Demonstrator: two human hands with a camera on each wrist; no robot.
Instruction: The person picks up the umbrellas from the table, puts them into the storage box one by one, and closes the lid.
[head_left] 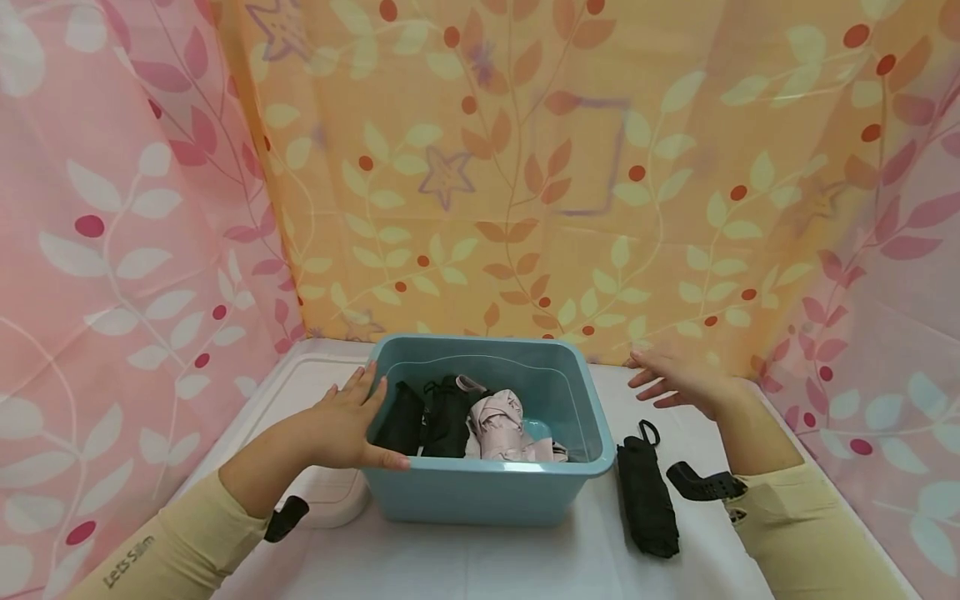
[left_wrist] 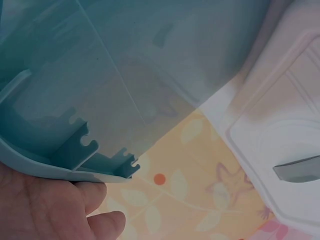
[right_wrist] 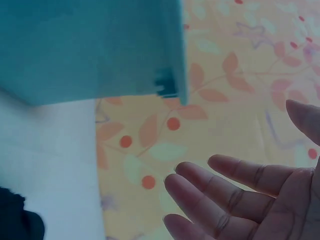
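Note:
A blue-grey plastic bin stands on the white table. My left hand rests on its left rim, fingers spread and the thumb lying along the front corner; in the left wrist view its fingers touch the rim. Inside the bin lie two black folded umbrellas, one at the left wall and one beside it, and a pale pink folded umbrella. My right hand is held in the air right of the bin, fingers extended and holding nothing. Below it, a black folded umbrella with a wrist loop lies on the table.
A white lid lies flat left of the bin, partly under my left arm; its grey latch shows in the left wrist view. Patterned cloth hangs on three sides: yellow-orange behind, pink at left and right.

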